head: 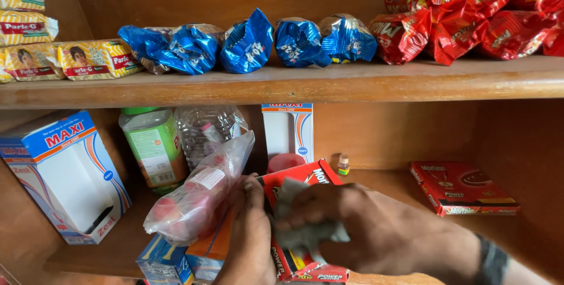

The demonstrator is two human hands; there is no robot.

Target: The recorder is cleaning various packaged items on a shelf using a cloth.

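- Right hand (pixel 376 232) is clenched on a crumpled grey cloth (pixel 299 226), pressed against the top of a red carton (pixel 302 182) just ahead of its fingers; a steady wipe along the carton's face would likely serve best
- Left hand (pixel 249 232) lies flat, fingers together, bracing the carton's near side; it grips nothing; a clear plastic bag (pixel 200 194) of red items rests just beside its knuckles
- The carton's lower part is hidden behind both hands; the bag's contents are hard to make out; the right forearm is cut off by the frame edge
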